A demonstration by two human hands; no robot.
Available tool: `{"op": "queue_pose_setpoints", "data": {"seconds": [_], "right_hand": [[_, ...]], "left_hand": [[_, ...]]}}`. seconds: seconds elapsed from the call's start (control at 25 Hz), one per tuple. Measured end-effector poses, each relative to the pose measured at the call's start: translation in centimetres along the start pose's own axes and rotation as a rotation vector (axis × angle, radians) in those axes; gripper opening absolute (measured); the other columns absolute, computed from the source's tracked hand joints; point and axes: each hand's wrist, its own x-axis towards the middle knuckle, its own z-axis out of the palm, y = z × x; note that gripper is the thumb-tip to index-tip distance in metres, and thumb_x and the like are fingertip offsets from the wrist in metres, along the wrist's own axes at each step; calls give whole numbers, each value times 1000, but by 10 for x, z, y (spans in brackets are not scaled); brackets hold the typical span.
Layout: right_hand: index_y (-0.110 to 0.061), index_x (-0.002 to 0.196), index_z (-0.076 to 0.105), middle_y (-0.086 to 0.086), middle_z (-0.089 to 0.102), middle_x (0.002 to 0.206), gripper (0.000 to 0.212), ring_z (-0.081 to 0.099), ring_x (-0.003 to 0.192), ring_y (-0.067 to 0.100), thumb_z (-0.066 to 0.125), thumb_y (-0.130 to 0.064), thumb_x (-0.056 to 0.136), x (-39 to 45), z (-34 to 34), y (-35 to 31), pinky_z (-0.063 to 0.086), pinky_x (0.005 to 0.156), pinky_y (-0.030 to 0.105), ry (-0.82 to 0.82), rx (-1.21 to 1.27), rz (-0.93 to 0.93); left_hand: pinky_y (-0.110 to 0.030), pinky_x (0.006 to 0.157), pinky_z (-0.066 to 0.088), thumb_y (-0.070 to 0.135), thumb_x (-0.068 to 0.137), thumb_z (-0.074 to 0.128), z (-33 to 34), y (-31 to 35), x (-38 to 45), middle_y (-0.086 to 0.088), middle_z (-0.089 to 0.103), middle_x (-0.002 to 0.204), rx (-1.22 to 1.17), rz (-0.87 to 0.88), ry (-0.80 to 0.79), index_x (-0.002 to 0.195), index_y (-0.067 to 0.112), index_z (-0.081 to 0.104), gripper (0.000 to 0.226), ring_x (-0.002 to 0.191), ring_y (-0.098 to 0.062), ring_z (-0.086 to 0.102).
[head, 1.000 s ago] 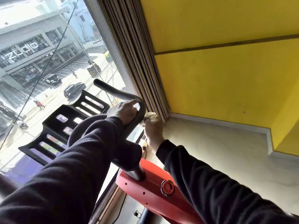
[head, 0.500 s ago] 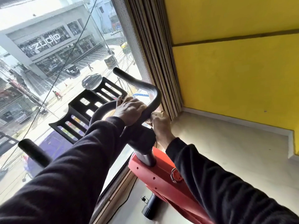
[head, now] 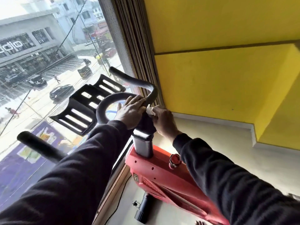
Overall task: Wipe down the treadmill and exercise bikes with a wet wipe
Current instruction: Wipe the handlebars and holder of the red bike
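One wet wipe (head: pixel 150 109) sits pinched in the right hand (head: pixel 164 121) grip against one handlebar (head: pixel 139 83); left hand (head: pixel 130 112) lies flat, fingers spread.

Both arms in long dark sleeves, black or very dark navy, soft knit fabric like a sweatshirt. Left sleeve (head: pixel 68 181) shows loose diagonal folds along the forearm; right sleeve (head: pixel 230 181) has finer creases and a ribbed-looking cuff. Cuffs end at the wrists. Left hand (head: pixel 129 111) and right hand (head: pixel 164 122) bare: no gloves, rings or watch visible. No logos or markings on the fabric.
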Motion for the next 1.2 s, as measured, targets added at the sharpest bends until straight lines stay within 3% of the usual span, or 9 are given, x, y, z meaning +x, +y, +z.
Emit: {"op": "queue_pose_setpoints", "data": {"seconds": [0.12, 0.28, 0.48, 0.64, 0.76, 0.84, 0.96, 1.12, 1.2], "right_hand": [[-6, 104, 73, 9, 68, 97, 33, 58, 94, 23, 63, 11, 78, -33, -1, -9, 42, 86, 22, -31, -188, -213], [-5, 110, 71, 16, 66, 113, 27, 60, 104, 32, 63, -1, 85, -31, 0, -26, 42, 95, 29, -48, -311, -59], [-8, 107, 74, 8, 70, 116, 23, 62, 109, 22, 71, -5, 85, -59, -14, -20, 46, 101, 30, -122, -273, -262], [-5, 102, 74, 11, 71, 111, 23, 61, 106, 26, 63, 6, 85, -47, -1, -34, 45, 100, 30, -32, -277, -86], [-2, 108, 72, 11, 69, 116, 28, 61, 110, 24, 68, 5, 81, -74, -11, -20, 43, 104, 26, -118, -283, -295], [-1, 104, 73, 13, 70, 112, 29, 63, 106, 25, 67, 11, 78, -54, -22, -12, 36, 102, 16, -90, -247, -227], [-1, 98, 73, 15, 71, 106, 25, 64, 103, 28, 63, 12, 80, -41, -8, -30, 40, 98, 22, -17, -242, -53], [-2, 106, 72, 11, 71, 111, 26, 62, 107, 21, 68, 4, 80, -65, -15, -16, 41, 102, 20, -124, -231, -287], [-3, 92, 74, 10, 73, 95, 14, 66, 93, 24, 67, 3, 81, -35, -13, -17, 46, 90, 22, -73, -197, -162]], "left_hand": [[-52, 117, 17, 47, 101, 35, -5, -4, -35, 2, 41, 153, 82, -53, 15, 149, 34, 35, 50, 140, -23, 38], [-48, 111, 19, 47, 98, 36, 0, -10, -69, -5, 59, 135, 147, -47, 102, 139, 28, 44, 45, 125, -28, 52], [-41, 108, 19, 46, 97, 41, 2, -15, -80, -3, 60, 133, 112, -44, 150, 139, 27, 47, 46, 124, -29, 50], [-41, 106, 20, 50, 95, 40, 3, -13, -79, 0, 62, 128, 106, -57, 178, 134, 28, 51, 46, 120, -26, 53], [-43, 108, 21, 50, 96, 40, 6, -16, -78, 0, 62, 129, 115, -60, 184, 134, 29, 50, 45, 120, -26, 53], [-43, 109, 21, 50, 96, 41, 7, -15, -76, 0, 61, 133, 115, -65, 187, 137, 29, 49, 46, 123, -26, 52], [-42, 109, 20, 49, 97, 42, 8, -13, -78, 0, 60, 133, 116, -68, 176, 136, 29, 49, 45, 124, -26, 50], [-41, 108, 21, 50, 95, 39, 7, -12, -78, 2, 62, 128, 108, -67, 178, 131, 31, 51, 42, 119, -25, 52], [-42, 106, 23, 51, 95, 39, 4, -12, -77, 2, 63, 126, 119, -66, 185, 129, 32, 52, 41, 117, -25, 54]]}}
